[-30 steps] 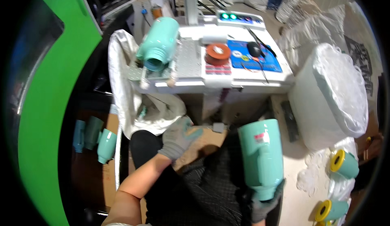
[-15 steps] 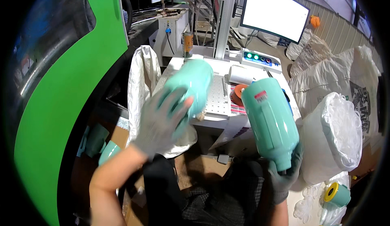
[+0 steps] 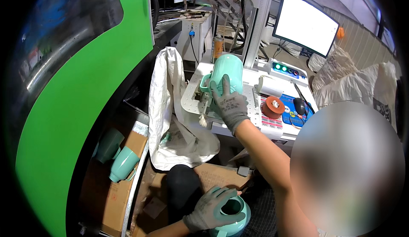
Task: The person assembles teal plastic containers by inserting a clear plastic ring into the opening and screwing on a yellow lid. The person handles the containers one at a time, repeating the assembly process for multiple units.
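Observation:
My right hand (image 3: 231, 108), in a grey work glove, holds a mint-green jug (image 3: 229, 73) with a side handle. Its fingers spread over the near end, and the jug lies on a perforated metal plate (image 3: 194, 100) on the white worktable. Low in the view, my left hand (image 3: 213, 209) grips a second mint-green jug (image 3: 240, 224) at its round open mouth. That jug stands over my lap, its lower part cut off by the picture's edge.
An open white sack (image 3: 164, 96) hangs left of the table, near a green machine panel (image 3: 85, 96). More jugs (image 3: 124, 163) lie in a carton at lower left. An orange tape roll (image 3: 273, 108), a mouse (image 3: 299, 106), a button box (image 3: 289, 72) and a monitor (image 3: 306, 22) stand right. A blurred patch hides the lower right.
My left hand has come down from the table with one jug to my lap. My right hand has carried the other jug from the right side onto the plate. The view has shifted left.

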`<state>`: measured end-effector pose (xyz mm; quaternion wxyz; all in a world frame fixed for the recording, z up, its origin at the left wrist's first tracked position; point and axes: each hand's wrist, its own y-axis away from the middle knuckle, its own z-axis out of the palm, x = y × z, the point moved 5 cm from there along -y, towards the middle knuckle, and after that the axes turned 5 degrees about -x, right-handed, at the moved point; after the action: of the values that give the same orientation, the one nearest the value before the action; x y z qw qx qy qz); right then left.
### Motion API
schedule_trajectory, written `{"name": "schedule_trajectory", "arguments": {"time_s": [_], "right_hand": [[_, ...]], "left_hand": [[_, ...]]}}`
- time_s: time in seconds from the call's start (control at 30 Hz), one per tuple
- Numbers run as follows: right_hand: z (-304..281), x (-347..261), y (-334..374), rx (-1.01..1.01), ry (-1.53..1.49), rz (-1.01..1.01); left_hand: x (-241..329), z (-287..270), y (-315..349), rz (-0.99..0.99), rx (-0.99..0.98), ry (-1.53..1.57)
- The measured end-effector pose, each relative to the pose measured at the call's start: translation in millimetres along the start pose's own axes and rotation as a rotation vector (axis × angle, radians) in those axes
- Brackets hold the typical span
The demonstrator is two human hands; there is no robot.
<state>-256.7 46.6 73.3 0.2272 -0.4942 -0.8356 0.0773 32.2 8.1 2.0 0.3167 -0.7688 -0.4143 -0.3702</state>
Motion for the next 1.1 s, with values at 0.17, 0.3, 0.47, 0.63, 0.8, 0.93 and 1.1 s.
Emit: {"name": "schedule_trajectory", "arguments": {"time_s": [0.17,0.3,0.47,0.63,0.8,0.93,1.1], "right_hand": [[-8,-16,-10,0.013,0.046,0.030],[50,9,12,0.219,-0.064,0.094],[-24,-6,131,0.518,-0.461,-0.009],[-27,67,409,0.305,-0.590,0.474],[-130,82,701,0.356,-0.200,1.442],[-258,1,926,0.053,0.926,1.749],[-292,-89,1010,-0.707,1.053,2.217]], "left_hand": [[5,-13,1,0.036,0.021,-0.025],[10,3,-17,0.111,-0.048,0.087],[-22,-13,-3,0.076,-0.017,0.163],[-32,-10,-12,-0.033,-0.202,0.241],[-32,-3,-40,-0.037,-0.356,0.142],[-28,32,-63,-0.085,-0.441,0.267],[1,45,-71,-0.134,-0.455,0.334]]}}
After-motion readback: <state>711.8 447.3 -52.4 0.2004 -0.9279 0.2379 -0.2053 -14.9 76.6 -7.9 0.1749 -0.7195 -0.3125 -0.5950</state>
